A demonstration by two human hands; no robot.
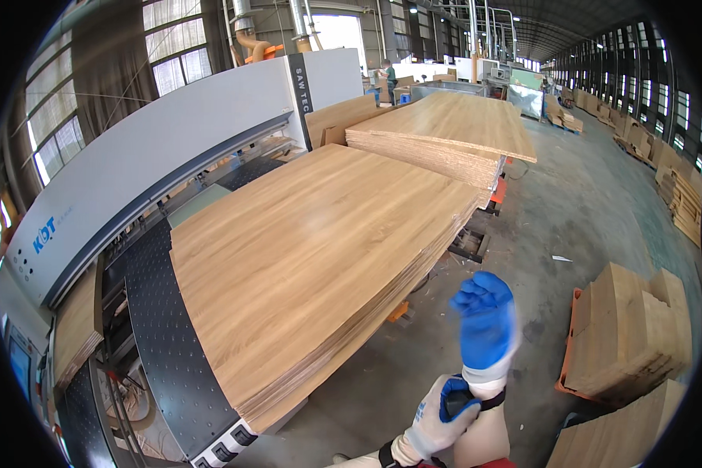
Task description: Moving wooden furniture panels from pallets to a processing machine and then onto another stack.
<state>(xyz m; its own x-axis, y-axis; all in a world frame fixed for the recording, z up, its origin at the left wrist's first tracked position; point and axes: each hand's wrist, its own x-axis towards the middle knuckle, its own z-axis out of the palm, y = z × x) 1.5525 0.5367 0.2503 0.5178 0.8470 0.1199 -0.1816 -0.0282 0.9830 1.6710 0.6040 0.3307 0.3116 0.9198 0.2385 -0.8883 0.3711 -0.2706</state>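
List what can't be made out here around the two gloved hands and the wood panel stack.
- Right hand in the blue-coated glove, head view: motion-blurred, so finger pose is unclear.
- Left hand in the white-and-blue glove: its fingers wrap the right wrist, hiding what they pinch.
- Large stack of oak-coloured wood panels: its near corner hides the support beneath it.
- Distant person: too small.

A single head-worn fisheye view looks down and forward from standing height over a stack of wood-grain panels [312, 257] filling the centre of the frame, near enough that its closest corner sits low left of centre. Straight edges bend toward the dark round rim. The factory hall recedes toward the upper right.
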